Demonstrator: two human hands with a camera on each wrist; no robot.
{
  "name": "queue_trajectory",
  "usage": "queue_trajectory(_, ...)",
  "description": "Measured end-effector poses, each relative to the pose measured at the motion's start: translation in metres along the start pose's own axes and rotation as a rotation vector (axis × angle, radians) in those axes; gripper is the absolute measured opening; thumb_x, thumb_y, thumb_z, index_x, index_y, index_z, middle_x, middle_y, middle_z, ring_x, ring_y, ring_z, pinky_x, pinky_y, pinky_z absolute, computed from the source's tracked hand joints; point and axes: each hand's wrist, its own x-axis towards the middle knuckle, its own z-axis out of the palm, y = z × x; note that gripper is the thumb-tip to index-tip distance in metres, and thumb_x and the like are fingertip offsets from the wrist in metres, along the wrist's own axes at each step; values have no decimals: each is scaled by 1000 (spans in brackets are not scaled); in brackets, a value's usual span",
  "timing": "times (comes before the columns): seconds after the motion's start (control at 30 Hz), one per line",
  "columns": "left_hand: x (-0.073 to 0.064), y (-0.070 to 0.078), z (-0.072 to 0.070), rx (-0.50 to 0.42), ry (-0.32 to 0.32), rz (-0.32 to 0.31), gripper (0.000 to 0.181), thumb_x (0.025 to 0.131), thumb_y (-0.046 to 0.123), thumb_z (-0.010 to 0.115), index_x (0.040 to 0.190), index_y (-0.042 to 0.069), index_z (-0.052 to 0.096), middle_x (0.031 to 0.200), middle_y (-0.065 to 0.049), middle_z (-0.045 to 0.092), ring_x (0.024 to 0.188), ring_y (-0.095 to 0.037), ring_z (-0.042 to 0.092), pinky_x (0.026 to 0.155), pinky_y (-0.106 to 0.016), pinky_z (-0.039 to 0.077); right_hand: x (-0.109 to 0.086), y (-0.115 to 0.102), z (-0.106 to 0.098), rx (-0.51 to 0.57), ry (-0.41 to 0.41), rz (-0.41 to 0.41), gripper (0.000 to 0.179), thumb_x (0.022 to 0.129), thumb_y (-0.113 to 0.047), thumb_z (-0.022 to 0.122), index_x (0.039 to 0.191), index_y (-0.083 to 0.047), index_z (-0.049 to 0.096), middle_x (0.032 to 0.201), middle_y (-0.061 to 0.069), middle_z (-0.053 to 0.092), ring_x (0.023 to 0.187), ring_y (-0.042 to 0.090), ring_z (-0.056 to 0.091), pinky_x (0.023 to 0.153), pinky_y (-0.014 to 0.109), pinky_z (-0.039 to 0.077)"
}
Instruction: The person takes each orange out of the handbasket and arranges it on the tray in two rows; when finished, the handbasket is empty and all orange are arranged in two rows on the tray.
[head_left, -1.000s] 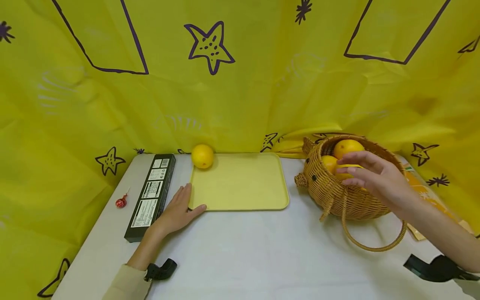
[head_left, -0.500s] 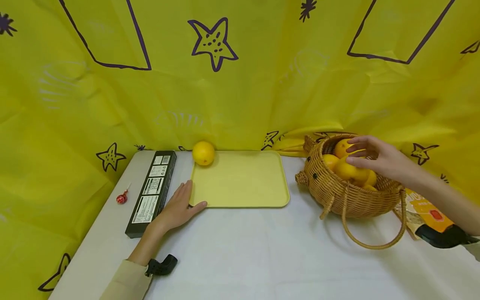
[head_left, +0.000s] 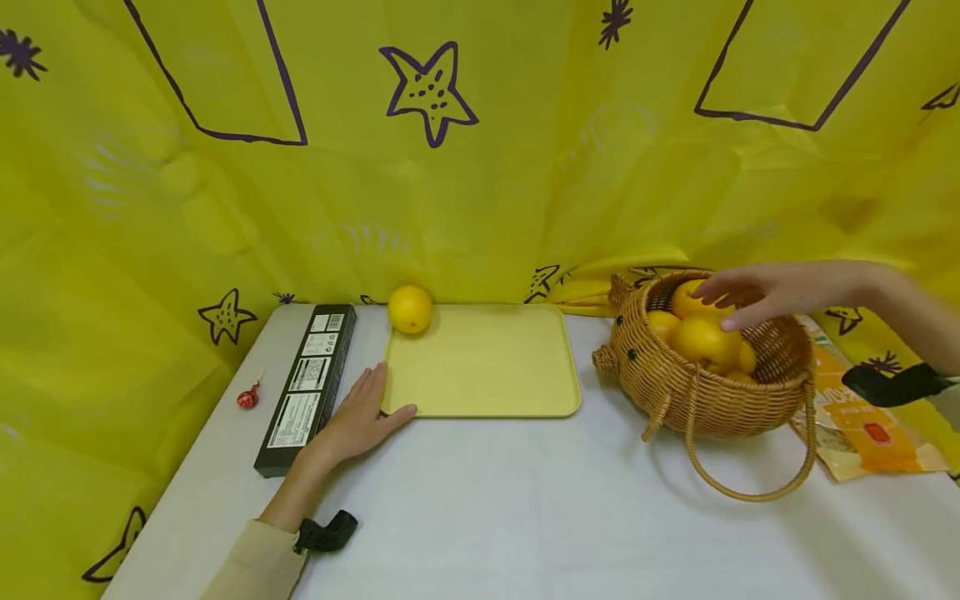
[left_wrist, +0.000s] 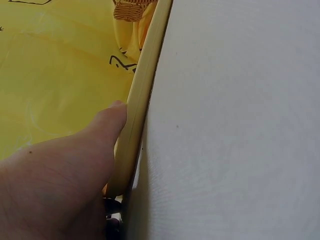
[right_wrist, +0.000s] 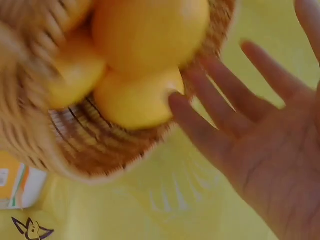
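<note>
My left hand [head_left: 358,422] lies at the near left corner of a pale yellow tray [head_left: 483,367], fingers extended along its left side. Its thumb rests at the front rim, seen also beside the tray edge [left_wrist: 137,110] in the left wrist view. On the tray's back left corner sits an orange [head_left: 410,309]. My right hand [head_left: 780,292] hovers over a wicker pig-shaped basket [head_left: 675,408], palm down, with nothing in its grasp. Several oranges [head_left: 705,342] fill the basket's left part; the right wrist view shows spread fingers close to one orange [right_wrist: 135,100].
A long black box [head_left: 303,392] lies left of the tray, and a red lollipop [head_left: 248,396] beyond it. Behind and right of the basket is an orange-and-white packet [head_left: 862,425]. The basket's handle [head_left: 750,497] hangs down in front. A yellow cloth [head_left: 510,208] stands behind the table.
My right hand has moved up and back over the basket, its forearm swinging farther away and uncovering the oranges and packet. The left hand keeps its place at the tray.
</note>
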Motion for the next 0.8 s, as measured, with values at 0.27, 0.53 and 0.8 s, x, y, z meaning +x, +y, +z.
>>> queue_trajectory(0.27,-2,-1,3,-8,-1,-10,98,95,59,47,153,-5,3,162,-23,3,151,-42,2,122,-56,9,-2,32,-25,248,-172,11,55,104,-16,41,154,-6,21,155,4,38,126,7,54,91,38,56)
queue_trajectory(0.53,-1,-2,0,-8,-1,-21,98,94,60,47,154,-4,1,163,-21,1,151,-41,0,122,-56,8,0,50,-25,462,-140,-138,50,106,-6,27,155,-2,15,147,-25,43,128,-1,52,97,35,54)
queue_trajectory(0.8,2,-1,2,0,1,-8,99,94,61,47,154,-3,1,163,-21,1,151,-40,1,123,-55,8,10,66,-1,500,-76,-166,47,106,-5,27,152,3,22,146,-13,51,128,-1,52,98,25,52)
